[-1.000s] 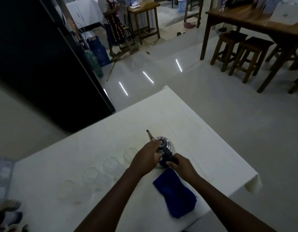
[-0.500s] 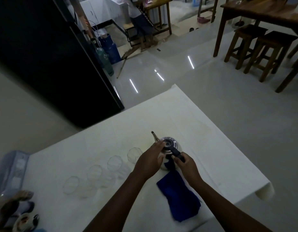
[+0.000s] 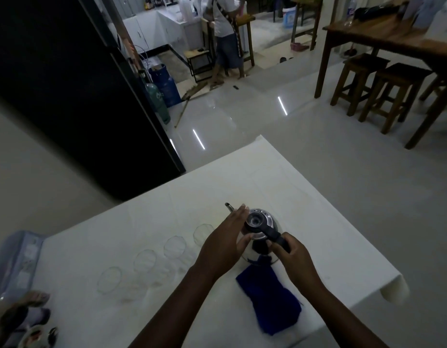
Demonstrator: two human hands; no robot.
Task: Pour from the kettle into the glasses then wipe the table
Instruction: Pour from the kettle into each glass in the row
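Kettle [image 3: 262,223] of shiny metal on white table [image 3: 330,237], right hand [image 3: 291,258] clasping its black handle, left hand [image 3: 223,243] cupped flat-fingered on its left flank, four empty glasses [image 3: 173,247] lined leftward, blue cloth [image 3: 270,302] just nearside.

Left hand [image 3: 223,243] has slid off the kettle [image 3: 261,223] lid onto its side.

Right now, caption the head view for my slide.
Right hand grips the kettle handle, left hand steadying it beside four empty glasses.
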